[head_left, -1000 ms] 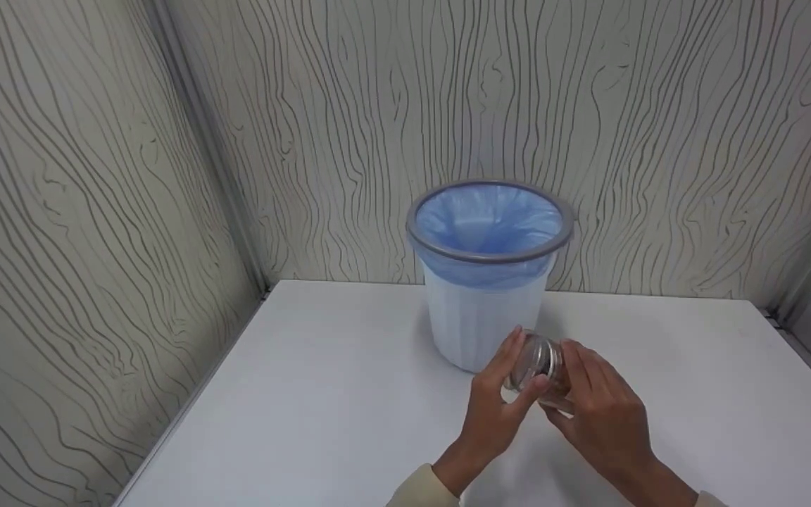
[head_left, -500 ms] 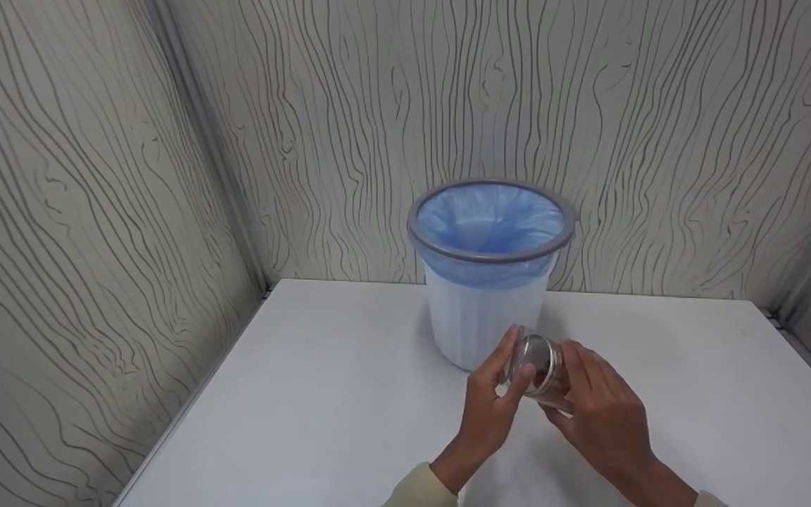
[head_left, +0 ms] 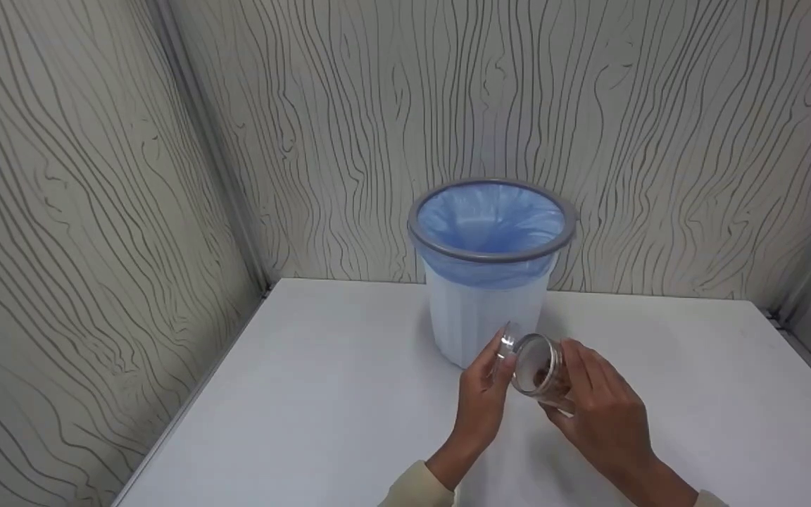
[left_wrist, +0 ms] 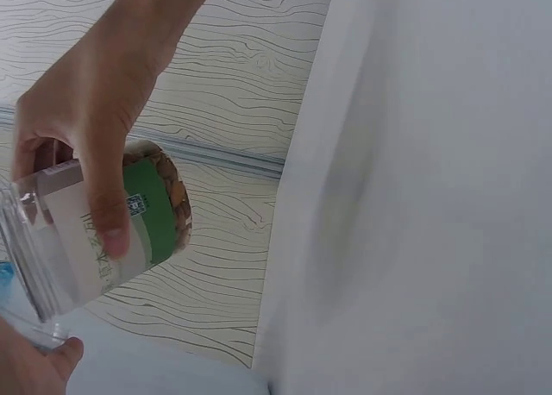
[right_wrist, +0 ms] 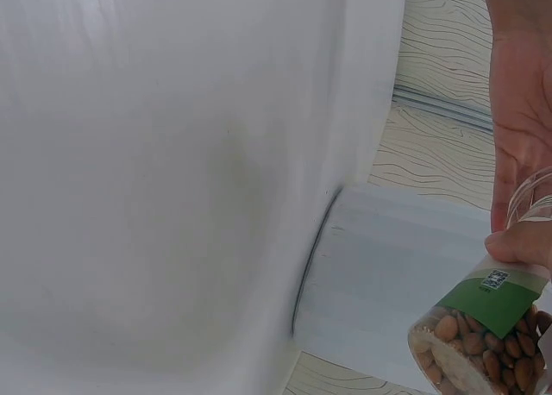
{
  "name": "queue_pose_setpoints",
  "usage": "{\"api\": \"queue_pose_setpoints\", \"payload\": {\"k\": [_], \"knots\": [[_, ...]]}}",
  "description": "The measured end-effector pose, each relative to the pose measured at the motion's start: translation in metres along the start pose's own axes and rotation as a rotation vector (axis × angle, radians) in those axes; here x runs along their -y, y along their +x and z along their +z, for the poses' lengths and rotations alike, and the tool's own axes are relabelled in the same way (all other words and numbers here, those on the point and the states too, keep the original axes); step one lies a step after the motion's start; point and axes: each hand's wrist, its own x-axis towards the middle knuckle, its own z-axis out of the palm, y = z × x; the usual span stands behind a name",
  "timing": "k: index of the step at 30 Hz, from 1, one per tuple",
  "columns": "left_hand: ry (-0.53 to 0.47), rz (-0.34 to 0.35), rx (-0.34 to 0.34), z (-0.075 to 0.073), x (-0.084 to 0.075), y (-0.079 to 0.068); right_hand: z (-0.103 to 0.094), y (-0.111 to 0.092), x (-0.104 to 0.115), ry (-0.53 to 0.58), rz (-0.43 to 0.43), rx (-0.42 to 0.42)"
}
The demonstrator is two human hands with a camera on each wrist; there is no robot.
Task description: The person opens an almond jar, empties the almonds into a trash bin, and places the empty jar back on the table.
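I hold the jar (head_left: 545, 377) tipped on its side above the table (head_left: 321, 415), at 5 o'clock from the bin (head_left: 490, 271) and just in front of it. My right hand (head_left: 599, 415) wraps its body. My left hand (head_left: 481, 398) pinches the clear lid (head_left: 506, 345), which sits at 10 o'clock from the jar's mouth and looks already off. The almonds (right_wrist: 470, 343) are inside. I judge the opening done; nothing has gone into the bin's blue bag (head_left: 490, 222).

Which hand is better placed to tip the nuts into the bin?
Right, probably. The right hand grips the jar body, mouth already angled toward the bin. The left hand pinches only the clear lid, apart from the mouth.
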Motion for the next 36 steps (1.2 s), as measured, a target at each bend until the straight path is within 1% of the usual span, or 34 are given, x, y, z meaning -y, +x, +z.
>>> {"api": "queue_pose_setpoints", "payload": {"k": [9, 16, 22, 28, 30, 33, 36], "knots": [[-0.019, -0.015, -0.022, -0.004, -0.001, -0.001, 0.001, -0.001, 0.000, 0.003, 0.001, 0.004], [-0.011, -0.079, -0.041, -0.009, -0.003, -0.001, 0.000, -0.001, -0.001, 0.005, -0.004, 0.013], [-0.025, -0.110, -0.049, -0.011, -0.001, 0.000, 0.001, -0.001, -0.002, 0.002, -0.009, 0.011], [-0.091, -0.115, -0.038, -0.012, 0.000, 0.000, 0.001, -0.002, -0.001, 0.000, -0.004, 0.013], [-0.107, -0.127, -0.041, -0.013, 0.000, 0.000, 0.001, -0.002, -0.001, 0.004, -0.004, 0.005], [-0.105, -0.146, -0.046, -0.014, 0.000, 0.000, 0.001, -0.002, -0.002, 0.009, -0.002, -0.001], [-0.123, -0.148, -0.050, -0.015, 0.000, 0.000, 0.000, -0.002, -0.002, 0.008, 0.001, 0.006]]}}
